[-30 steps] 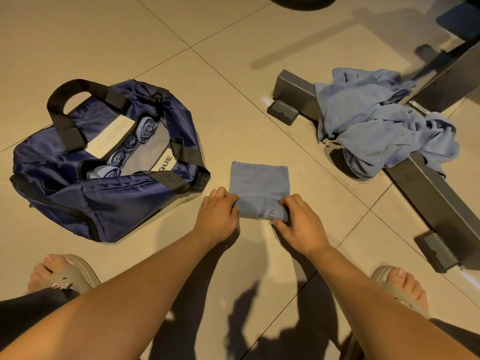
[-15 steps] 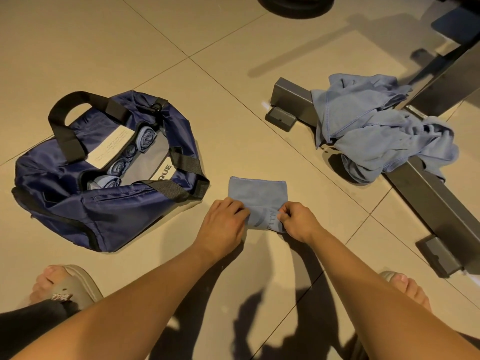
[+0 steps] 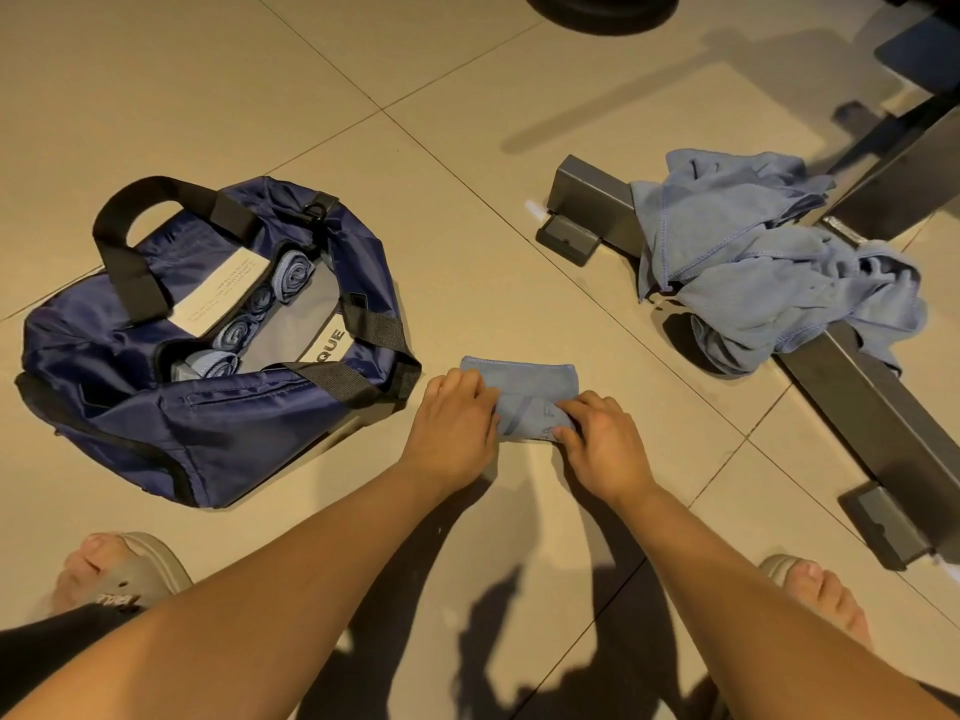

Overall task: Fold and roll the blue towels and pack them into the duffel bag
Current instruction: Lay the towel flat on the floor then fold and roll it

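One wide-angle view, worn on the person's head, faces forward and steeply down onto the beige tiled floor (image 3: 467, 148); the tile joints bow toward the edges; the left grip (image 3: 457, 423) and right grip (image 3: 597, 439), on the folded light-blue cloth towel (image 3: 524, 376), sit near, just below centre; the navy nylon duffel bag (image 3: 208, 418) lies left; the dark grey metal frame (image 3: 857, 407) runs right.
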Demonstrator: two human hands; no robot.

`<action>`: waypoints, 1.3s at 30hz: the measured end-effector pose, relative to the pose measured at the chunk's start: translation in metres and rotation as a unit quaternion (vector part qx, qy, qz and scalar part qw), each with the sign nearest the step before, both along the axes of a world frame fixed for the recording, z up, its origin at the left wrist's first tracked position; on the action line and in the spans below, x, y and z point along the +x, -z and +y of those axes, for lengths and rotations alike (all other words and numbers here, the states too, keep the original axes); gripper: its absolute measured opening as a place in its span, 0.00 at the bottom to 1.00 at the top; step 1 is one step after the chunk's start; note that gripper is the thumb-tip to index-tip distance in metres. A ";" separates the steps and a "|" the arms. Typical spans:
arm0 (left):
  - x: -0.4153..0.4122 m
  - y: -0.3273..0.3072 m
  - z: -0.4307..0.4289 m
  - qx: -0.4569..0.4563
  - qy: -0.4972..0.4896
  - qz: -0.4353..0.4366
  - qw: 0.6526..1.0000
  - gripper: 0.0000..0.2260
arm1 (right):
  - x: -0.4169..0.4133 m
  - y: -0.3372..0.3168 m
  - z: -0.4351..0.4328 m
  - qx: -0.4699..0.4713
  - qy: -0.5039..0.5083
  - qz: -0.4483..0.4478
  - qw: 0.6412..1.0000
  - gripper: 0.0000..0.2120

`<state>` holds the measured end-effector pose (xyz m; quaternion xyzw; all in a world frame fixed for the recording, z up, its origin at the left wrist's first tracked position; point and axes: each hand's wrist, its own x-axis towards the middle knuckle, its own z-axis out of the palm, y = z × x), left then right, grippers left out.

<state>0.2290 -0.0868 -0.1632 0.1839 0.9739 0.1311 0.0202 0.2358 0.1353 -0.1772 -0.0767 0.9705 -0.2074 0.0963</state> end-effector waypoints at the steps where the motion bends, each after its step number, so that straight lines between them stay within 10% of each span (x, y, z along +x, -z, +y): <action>1: 0.004 0.001 -0.002 0.011 0.020 0.023 0.999 0.13 | -0.008 -0.001 0.002 -0.002 0.000 -0.027 1.000 0.12; 6: 0.009 0.013 -0.015 0.005 0.038 0.027 0.999 0.16 | -0.035 -0.015 0.000 0.008 0.001 -0.149 0.989 0.10; 11: -0.030 -0.001 -0.013 0.026 0.005 -0.112 0.993 0.10 | -0.014 -0.017 0.000 0.020 -0.032 0.039 0.999 0.21; 16: -0.050 -0.012 -0.017 0.081 -0.041 -0.320 0.943 0.18 | -0.016 -0.005 0.002 0.017 -0.061 0.028 0.998 0.14; 21: -0.032 -0.011 -0.007 -0.046 0.061 -0.078 0.994 0.09 | -0.036 -0.004 0.001 -0.022 -0.004 -0.031 0.999 0.10; 25: -0.002 0.012 -0.007 -0.036 0.062 0.022 0.997 0.21 | -0.036 -0.002 -0.007 -0.065 0.080 -0.015 0.995 0.06; 29: -0.008 0.015 -0.010 -0.011 0.023 -0.004 1.000 0.18 | -0.025 -0.006 -0.012 0.030 0.007 0.132 0.991 0.08; 39: -0.062 -0.007 -0.014 0.092 -0.074 -0.286 0.951 0.17 | -0.066 -0.005 -0.004 0.068 -0.076 -0.047 0.994 0.14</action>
